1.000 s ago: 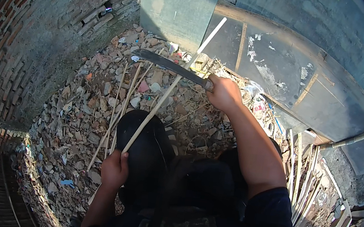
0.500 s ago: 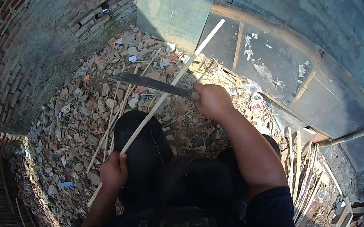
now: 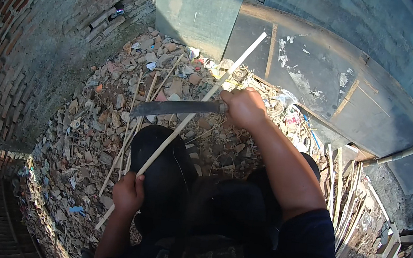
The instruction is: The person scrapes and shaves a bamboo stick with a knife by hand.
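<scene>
A long pale strip, probably bamboo (image 3: 174, 134), slants from lower left to upper right across my left knee. My left hand (image 3: 128, 193) is closed around its lower part, and the short tail sticks out below my wrist. In my right hand (image 3: 244, 108) is the handle of a machete (image 3: 180, 109), gripped in closed fingers. Its dark, broad blade points left and crosses the strip near the strip's middle, tip a little lower than the handle. Whether the edge bites into the strip cannot be made out.
Broken brick and stone rubble (image 3: 90, 140) covers the ground, with several thin strips (image 3: 130, 134) lying left of my knee. More strips (image 3: 347, 200) lie in a bundle at right. A brick wall (image 3: 27, 63) rises at left, grey-green panels (image 3: 195, 13) ahead.
The machete's tip has dropped and the blade tilts down to the left more. The strip's far end has swung right and slightly down; my left hand stays nearly in place.
</scene>
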`<state>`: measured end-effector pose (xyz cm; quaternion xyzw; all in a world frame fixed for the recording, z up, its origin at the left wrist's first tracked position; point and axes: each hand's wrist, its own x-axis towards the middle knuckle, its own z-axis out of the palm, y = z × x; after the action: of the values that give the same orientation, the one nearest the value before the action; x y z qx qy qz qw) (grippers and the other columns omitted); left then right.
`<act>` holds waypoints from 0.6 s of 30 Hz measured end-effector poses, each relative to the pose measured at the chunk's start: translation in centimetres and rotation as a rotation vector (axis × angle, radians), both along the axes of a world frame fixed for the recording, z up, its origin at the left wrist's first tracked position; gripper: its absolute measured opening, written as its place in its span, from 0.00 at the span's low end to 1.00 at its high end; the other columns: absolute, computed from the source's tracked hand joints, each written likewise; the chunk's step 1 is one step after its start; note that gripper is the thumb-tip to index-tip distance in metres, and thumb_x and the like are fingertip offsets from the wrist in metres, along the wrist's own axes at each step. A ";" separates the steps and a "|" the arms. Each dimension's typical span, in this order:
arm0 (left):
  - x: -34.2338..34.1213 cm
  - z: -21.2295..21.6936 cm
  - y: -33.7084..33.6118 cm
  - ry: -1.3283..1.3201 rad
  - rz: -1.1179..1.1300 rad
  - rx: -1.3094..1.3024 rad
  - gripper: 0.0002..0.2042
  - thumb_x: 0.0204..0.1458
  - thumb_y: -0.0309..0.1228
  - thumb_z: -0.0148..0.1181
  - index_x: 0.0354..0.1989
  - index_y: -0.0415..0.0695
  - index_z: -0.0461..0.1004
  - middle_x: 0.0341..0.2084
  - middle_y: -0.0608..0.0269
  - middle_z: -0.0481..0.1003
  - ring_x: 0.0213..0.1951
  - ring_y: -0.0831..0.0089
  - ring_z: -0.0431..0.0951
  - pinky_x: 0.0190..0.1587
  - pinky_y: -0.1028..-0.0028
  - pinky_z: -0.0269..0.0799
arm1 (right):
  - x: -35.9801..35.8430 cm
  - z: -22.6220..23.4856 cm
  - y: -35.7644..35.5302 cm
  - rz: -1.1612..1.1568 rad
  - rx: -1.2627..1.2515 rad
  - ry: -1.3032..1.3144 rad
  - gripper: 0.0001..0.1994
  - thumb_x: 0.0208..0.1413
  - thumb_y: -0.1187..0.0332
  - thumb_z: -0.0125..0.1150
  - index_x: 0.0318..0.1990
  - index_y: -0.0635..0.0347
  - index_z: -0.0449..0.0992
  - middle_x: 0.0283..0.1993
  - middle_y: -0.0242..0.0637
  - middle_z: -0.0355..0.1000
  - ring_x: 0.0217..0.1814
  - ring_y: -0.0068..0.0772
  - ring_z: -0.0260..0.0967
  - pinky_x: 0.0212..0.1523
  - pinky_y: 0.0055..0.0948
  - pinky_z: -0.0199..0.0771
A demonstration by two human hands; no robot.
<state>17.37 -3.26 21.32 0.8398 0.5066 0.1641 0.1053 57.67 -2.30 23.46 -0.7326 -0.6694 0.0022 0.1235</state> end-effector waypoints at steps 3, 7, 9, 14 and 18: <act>0.5 0.0 0.5 -0.056 -0.058 0.015 0.14 0.63 0.37 0.56 0.29 0.41 0.70 0.19 0.45 0.73 0.24 0.41 0.76 0.27 0.49 0.68 | 3.7 -1.6 -0.1 -0.208 0.003 0.132 0.15 0.47 0.68 0.64 0.45 0.53 0.77 0.34 0.48 0.79 0.39 0.55 0.78 0.42 0.50 0.78; 0.3 0.4 0.6 0.021 -0.011 -0.014 0.14 0.63 0.38 0.55 0.29 0.41 0.70 0.20 0.44 0.73 0.25 0.40 0.76 0.27 0.48 0.69 | 2.6 -1.3 -0.2 -0.245 0.000 0.159 0.14 0.48 0.67 0.62 0.44 0.55 0.76 0.35 0.49 0.79 0.42 0.55 0.78 0.45 0.49 0.78; 0.2 0.4 0.4 0.008 -0.022 -0.034 0.15 0.63 0.39 0.55 0.29 0.41 0.70 0.20 0.44 0.74 0.25 0.40 0.76 0.28 0.48 0.69 | 0.6 1.0 -0.9 -0.196 -0.059 0.191 0.13 0.50 0.66 0.62 0.44 0.56 0.75 0.36 0.49 0.79 0.43 0.54 0.79 0.47 0.48 0.78; -0.1 0.0 0.6 -0.031 -0.049 -0.011 0.14 0.63 0.38 0.55 0.29 0.41 0.70 0.19 0.44 0.73 0.25 0.40 0.76 0.28 0.48 0.68 | 2.1 0.2 -0.7 0.020 -0.029 -0.060 0.12 0.55 0.66 0.59 0.45 0.56 0.76 0.37 0.48 0.80 0.42 0.56 0.78 0.47 0.49 0.77; 0.8 0.6 0.7 -0.033 -0.045 -0.023 0.14 0.63 0.38 0.55 0.28 0.41 0.70 0.19 0.44 0.73 0.25 0.40 0.76 0.27 0.48 0.68 | 4.4 -0.7 -0.8 -0.385 0.046 0.177 0.10 0.55 0.65 0.58 0.42 0.56 0.75 0.37 0.52 0.79 0.43 0.59 0.77 0.47 0.52 0.76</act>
<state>18.14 -2.51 21.90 0.8469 0.4877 0.1697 0.1269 62.08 -3.06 22.76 -0.8409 -0.5035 0.0278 0.1966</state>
